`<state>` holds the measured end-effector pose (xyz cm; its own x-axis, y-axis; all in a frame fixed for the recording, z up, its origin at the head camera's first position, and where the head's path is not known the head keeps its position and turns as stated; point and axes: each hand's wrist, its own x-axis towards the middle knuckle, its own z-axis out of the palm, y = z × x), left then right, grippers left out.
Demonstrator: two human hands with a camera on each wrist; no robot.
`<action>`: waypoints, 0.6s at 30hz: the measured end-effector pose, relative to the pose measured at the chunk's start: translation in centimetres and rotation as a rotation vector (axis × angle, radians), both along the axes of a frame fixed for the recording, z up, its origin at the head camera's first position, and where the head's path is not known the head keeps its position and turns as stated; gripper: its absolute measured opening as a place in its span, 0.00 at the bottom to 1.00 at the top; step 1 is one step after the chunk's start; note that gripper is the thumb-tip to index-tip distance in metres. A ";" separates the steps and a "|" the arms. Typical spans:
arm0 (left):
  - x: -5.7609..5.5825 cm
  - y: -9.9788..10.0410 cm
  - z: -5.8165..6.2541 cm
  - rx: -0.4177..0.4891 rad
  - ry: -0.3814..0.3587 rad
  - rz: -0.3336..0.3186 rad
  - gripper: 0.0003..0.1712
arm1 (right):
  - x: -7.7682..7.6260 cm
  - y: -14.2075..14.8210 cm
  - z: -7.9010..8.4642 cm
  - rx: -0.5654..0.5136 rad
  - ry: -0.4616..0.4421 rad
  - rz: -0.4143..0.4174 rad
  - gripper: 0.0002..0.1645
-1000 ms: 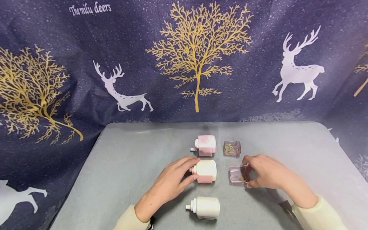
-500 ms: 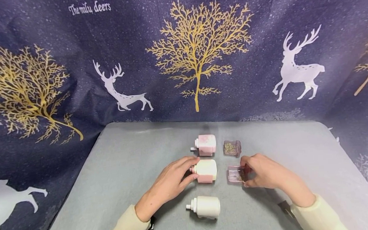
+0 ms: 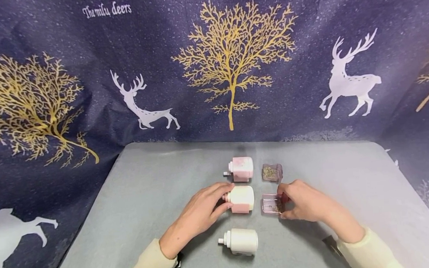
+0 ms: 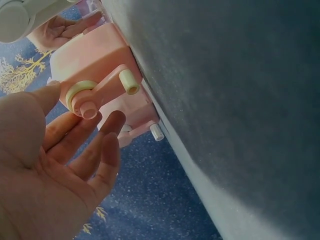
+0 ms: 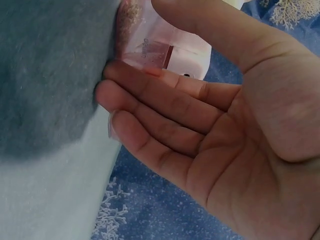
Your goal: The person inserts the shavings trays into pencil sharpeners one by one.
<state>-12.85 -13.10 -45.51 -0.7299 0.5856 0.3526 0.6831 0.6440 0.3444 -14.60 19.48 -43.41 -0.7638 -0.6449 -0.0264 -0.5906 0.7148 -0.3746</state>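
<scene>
My left hand [image 3: 204,208] holds a cream-and-pink crank pencil sharpener [image 3: 242,196] that lies on the table, its crank end toward me at left. In the left wrist view the thumb sits on one side of its body [image 4: 92,57] and fingers reach around the other, by the pink crank [image 4: 107,84]. On the right, my right hand [image 3: 306,200] pinches a clear pinkish shavings drawer [image 3: 268,204] between thumb and fingers. Shavings lie at the drawer's right end. A small gap separates drawer and sharpener. In the right wrist view the drawer [image 5: 150,32] shows in front of the fingers.
A pink-and-white pencil sharpener [image 3: 243,169] lies farther back, with another clear drawer [image 3: 272,172] holding shavings at its right. Nearer lies a white sharpener [image 3: 244,242]. The grey table [image 3: 158,174] ends at a dark blue cloth [image 3: 178,29] with deer and trees.
My right hand has slid the drawer a little to the left, closer to the cream-and-pink sharpener. The left hand and the sharpeners have stayed in place.
</scene>
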 end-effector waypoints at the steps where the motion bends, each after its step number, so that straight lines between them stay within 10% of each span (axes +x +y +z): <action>1: 0.0 0.0 0.0 -0.004 -0.002 0.003 0.29 | 0.0 -0.1 0.0 0.003 0.007 0.000 0.25; 18: 0.1 0.0 -0.1 0.005 0.016 0.006 0.29 | 0.2 -1.4 0.1 0.002 0.025 0.031 0.22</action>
